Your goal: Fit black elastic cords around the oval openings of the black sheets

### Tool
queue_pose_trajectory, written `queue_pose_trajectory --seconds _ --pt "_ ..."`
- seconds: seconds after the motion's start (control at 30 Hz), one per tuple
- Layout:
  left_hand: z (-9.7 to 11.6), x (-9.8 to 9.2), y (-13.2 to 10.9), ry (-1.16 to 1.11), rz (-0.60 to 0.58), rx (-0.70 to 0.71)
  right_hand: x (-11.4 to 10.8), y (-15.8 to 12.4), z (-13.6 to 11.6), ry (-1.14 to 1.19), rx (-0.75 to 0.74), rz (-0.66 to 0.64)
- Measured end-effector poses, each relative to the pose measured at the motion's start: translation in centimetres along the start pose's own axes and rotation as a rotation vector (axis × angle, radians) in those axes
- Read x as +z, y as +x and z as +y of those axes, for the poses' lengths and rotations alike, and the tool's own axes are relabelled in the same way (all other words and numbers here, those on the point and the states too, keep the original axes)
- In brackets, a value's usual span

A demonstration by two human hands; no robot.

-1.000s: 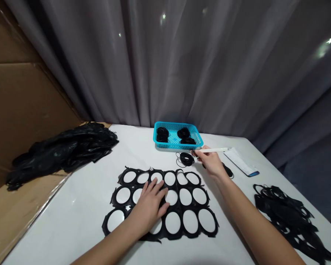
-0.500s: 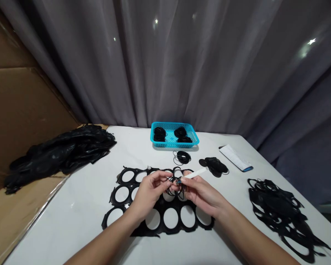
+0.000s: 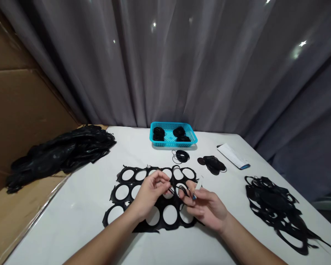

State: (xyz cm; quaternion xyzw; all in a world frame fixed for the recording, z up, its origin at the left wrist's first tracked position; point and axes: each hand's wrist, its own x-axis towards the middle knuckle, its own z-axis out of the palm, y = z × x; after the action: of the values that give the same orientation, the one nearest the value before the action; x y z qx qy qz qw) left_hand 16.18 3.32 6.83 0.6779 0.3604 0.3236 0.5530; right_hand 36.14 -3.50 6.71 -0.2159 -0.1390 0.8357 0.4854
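Observation:
My left hand [image 3: 151, 193] is over the middle of a black sheet [image 3: 162, 218] with rows of round holes, its thumb and fingertips pinched on thin black rings [image 3: 182, 189]. Just to the right, my right hand [image 3: 211, 208] grips a slim white tool [image 3: 199, 183] with a bluish tip, upright between thumb and fingers. The rings reach from the left fingertips to the right fingers, and their exact number is hard to make out. The tool's exact kind does not show. The sheet lies flat on the white table, partly hidden by both hands.
Beyond the sheet, a blue basket [image 3: 173, 144] holds several bundles of black rings. Nearer lie a loose ring bundle [image 3: 182, 156], black discs [image 3: 214, 165] and a white packet [image 3: 233, 156]. Black scrap [image 3: 273, 206] lies right; a black sheet pile [image 3: 60, 152] lies left beside cardboard [image 3: 24, 99].
My right hand has moved right and slightly down, away from the left. The white tool has swung from slanting right to nearly upright. My left hand has stayed about where it was.

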Motion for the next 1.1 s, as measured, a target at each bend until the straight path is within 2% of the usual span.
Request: queue_pose_trajectory --seconds 0.1,0.23,0.3,0.4,0.5,0.6,0.73,0.87,1.0,1.1 --pt "-1.2 -0.5 -1.0 0.231 -0.056 0.065 -1.2 0.0 -0.1 0.106 -0.055 0.124" --pt "-4.1 -2.1 -1.3 0.563 -0.064 0.145 -2.0 0.6 -1.9 0.152 -0.217 0.323" --pt "-5.7 -3.0 -0.8 0.689 -0.079 0.166 -2.1 1.6 -2.7 0.099 -0.251 0.340" --pt "-7.1 -4.4 0.3 0.844 -0.099 0.195 -2.3 3.7 -3.0 -0.077 -0.289 0.296" --pt "-7.3 -5.5 1.0 0.959 -0.098 0.225 -3.3 5.9 -2.4 -0.255 -0.324 0.305" --pt "-6.8 -5.9 1.0 1.037 -0.084 0.252 -4.6 6.9 -2.0 -0.297 -0.362 0.361" --pt "-5.8 -4.8 -0.4 1.089 -0.086 0.307 -4.3 6.3 -1.6 -0.444 -0.380 0.363" --pt "-5.3 -2.5 -4.0 1.099 -0.141 0.415 -2.7 5.1 0.0 -0.864 -0.206 0.276" --pt "-6.0 -1.0 -7.0 1.147 -0.142 0.392 -2.1 4.5 1.7 -1.298 -0.218 0.208" --pt "-6.3 -0.8 -7.7 1.154 -0.146 0.357 -2.3 4.5 2.0 -1.397 -0.253 0.192"
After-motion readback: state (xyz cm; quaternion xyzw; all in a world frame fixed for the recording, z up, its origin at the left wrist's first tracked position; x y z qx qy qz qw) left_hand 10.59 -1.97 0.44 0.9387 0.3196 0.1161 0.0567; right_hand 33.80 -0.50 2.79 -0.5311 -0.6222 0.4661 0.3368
